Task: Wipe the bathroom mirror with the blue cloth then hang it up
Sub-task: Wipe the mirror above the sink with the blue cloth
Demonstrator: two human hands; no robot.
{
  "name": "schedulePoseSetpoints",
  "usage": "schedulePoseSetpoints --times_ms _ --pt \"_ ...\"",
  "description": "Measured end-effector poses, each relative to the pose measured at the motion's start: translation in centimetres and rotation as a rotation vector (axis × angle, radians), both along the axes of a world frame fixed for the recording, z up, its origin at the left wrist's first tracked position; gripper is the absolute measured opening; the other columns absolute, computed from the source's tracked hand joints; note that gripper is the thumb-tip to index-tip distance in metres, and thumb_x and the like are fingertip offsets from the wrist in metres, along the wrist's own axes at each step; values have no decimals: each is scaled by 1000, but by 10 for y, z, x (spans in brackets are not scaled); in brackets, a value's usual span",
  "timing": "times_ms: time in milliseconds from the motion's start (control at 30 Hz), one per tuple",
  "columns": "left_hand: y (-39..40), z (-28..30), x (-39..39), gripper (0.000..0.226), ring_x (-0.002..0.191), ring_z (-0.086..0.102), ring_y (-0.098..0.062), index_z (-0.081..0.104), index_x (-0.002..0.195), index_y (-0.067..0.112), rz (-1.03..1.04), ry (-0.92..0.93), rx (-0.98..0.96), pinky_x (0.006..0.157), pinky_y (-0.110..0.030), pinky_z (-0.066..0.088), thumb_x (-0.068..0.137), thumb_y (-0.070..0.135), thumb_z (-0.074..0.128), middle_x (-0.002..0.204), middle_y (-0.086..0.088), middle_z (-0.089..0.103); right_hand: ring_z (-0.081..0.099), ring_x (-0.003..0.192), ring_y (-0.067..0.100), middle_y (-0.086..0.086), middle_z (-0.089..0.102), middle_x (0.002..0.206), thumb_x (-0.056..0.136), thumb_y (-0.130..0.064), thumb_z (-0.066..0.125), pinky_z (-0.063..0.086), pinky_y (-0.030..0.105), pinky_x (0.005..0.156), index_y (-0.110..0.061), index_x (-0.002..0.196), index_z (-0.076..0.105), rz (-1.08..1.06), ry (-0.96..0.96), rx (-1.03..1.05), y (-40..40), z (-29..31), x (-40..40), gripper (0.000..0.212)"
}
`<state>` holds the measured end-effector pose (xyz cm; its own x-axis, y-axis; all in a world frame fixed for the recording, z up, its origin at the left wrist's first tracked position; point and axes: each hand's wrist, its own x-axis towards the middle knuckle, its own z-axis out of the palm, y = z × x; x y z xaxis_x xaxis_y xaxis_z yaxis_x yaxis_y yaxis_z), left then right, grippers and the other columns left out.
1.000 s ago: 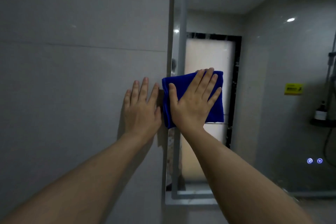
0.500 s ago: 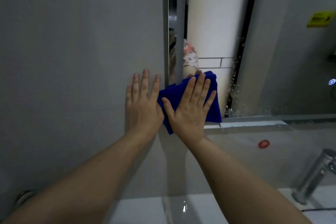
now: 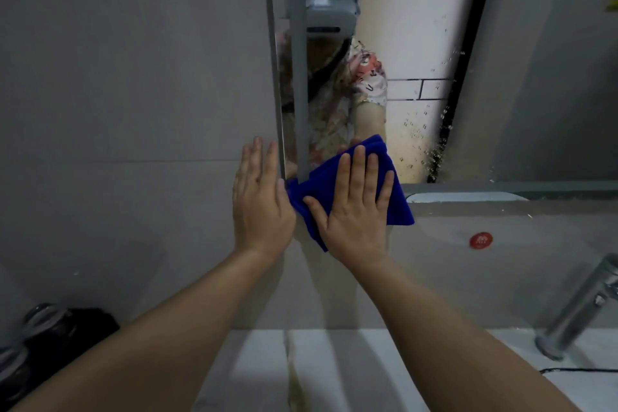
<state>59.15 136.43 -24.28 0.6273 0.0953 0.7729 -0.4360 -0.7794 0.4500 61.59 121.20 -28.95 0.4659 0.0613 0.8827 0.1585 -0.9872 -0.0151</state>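
Altogether, the head view showed two hands, one blue cloth, one mirror, one faucet, one red round sticker and one dark object at the lower left.

The blue cloth was a deep, saturated blue with a soft, fuzzy surface. It was folded into several layers; the stacked edges showed at its upper corner. It lay flat against the vertical surface at the mirror's lower left corner, its upper part over the glass and its lower part hanging past the mirror's bottom edge over the grey wall.

The right hand lay flat on the cloth, fingers straight and slightly spread, thumb extended to the left. It pressed the cloth against the surface and was not curled round it.

The left hand lay flat on the grey wall just beside the mirror's left edge, fingers straight and together, holding nothing. Its thumb side touched the cloth's left edge.

The mirror carried water spots near a dark vertical strip in the reflection. The reflection also showed part of a person in a patterned garment.

The faucet stood at the lower right on a white counter. The sticker sat on the wall below the mirror, to the right of the cloth.
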Motion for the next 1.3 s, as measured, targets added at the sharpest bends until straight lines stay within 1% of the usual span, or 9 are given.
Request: schedulePoseSetpoints --times_ms 167,300,433,500,600,700,967,1100,1300 --pt "-24 0 -6 63 153 23 -31 35 156 16 92 -122 5 124 -39 14 95 15 52 165 -11 29 -11 158 31 12 -20 170 103 -68 32 -4 55 127 -6 162 -9 -8 3 15 -27 -13 -2 94" --pt "-45 6 -8 65 144 35 -40 41 148 18 96 -254 78 119 -52 26 87 13 63 156 -18 38 -13 158 30 12 -21 169 104 -65 32 -6 55 127 -6 162 -10 -11 1 32 -46 -16 -1 92" --pt "-62 26 -2 71 150 26 -41 40 149 14 40 -345 157 125 -47 17 85 7 68 159 -18 34 -13 158 30 11 -22 169 104 -65 30 -6 54 127 -6 162 -11 -19 -11 78 -61 -12 0 92" --pt "-70 46 2 74 152 20 -41 36 152 14 15 -378 215 126 -52 15 86 11 68 162 -17 30 -12 158 30 11 -20 170 103 -66 32 -6 54 127 -5 162 -8 -36 -28 114 -63 -9 1 94" --pt "-82 80 12 77 155 14 -39 31 157 16 55 -376 326 125 -58 11 90 26 66 166 -13 23 -12 158 29 12 -19 170 102 -67 35 -5 54 127 -5 162 -8 -64 -61 166 -65 -2 4 96" --pt "-83 94 23 73 155 14 -37 33 158 18 154 -381 369 127 -52 6 94 36 62 167 -11 24 -14 158 28 9 -22 170 101 -67 36 -6 53 127 -7 161 -11 -58 -89 203 -68 9 7 97" --pt "-74 88 36 68 154 18 -36 34 158 17 211 -416 442 125 -54 13 98 41 56 166 -10 25 -12 157 26 21 6 168 102 -70 26 -3 54 127 0 160 1 -153 -163 418 -69 73 15 94" --pt "-72 88 38 68 155 17 -34 33 158 19 206 -405 459 122 -57 20 98 43 54 167 -7 23 2 156 37 26 10 168 101 -71 24 -2 55 126 1 160 3 -172 -183 454 -67 95 14 96" --pt "-74 85 36 70 156 13 -31 33 159 20 205 -400 444 122 -56 19 96 40 58 168 -6 21 1 157 36 23 6 170 99 -72 22 0 56 126 1 160 2 -194 -190 475 -66 144 15 97"
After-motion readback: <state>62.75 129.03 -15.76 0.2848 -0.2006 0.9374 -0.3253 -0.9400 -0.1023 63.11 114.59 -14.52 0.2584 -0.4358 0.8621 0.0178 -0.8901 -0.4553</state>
